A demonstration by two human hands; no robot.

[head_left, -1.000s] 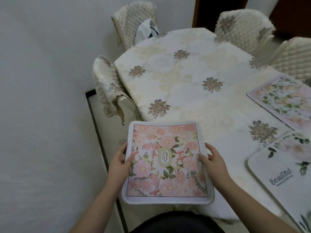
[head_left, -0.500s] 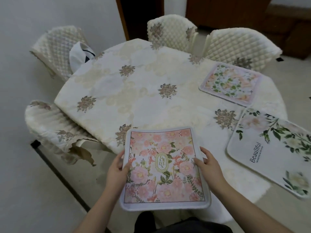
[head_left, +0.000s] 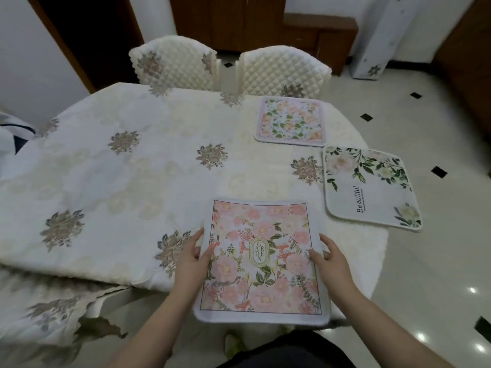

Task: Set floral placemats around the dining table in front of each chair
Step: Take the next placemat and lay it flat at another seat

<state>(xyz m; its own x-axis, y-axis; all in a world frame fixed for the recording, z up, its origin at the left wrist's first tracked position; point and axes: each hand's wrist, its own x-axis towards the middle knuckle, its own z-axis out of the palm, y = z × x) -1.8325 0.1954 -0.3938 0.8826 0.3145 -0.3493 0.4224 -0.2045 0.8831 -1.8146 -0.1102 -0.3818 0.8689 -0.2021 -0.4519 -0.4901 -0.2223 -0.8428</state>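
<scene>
A pink floral placemat (head_left: 261, 258) with a "GARDEN" emblem hangs over the near edge of the dining table (head_left: 132, 176), partly past it. My left hand (head_left: 190, 257) grips its left edge and my right hand (head_left: 330, 264) grips its right edge. A white placemat (head_left: 369, 187) with green leaves and the word "Beautiful" lies at the table's right end, overhanging the edge. A peach-and-green placemat (head_left: 291, 122) lies at the far right in front of a quilted chair (head_left: 284, 69).
A second quilted chair (head_left: 175, 65) stands at the far side, to the left of the first. A covered chair (head_left: 45, 301) is tucked in at the near left. Dark wooden cabinets (head_left: 265, 19) line the back wall. Glossy tiled floor (head_left: 435, 261) spreads to the right.
My view has swung right along the table, so the far chairs and both laid placemats now sit more central. The pink placemat stays held in both hands, now nearer the table's right end.
</scene>
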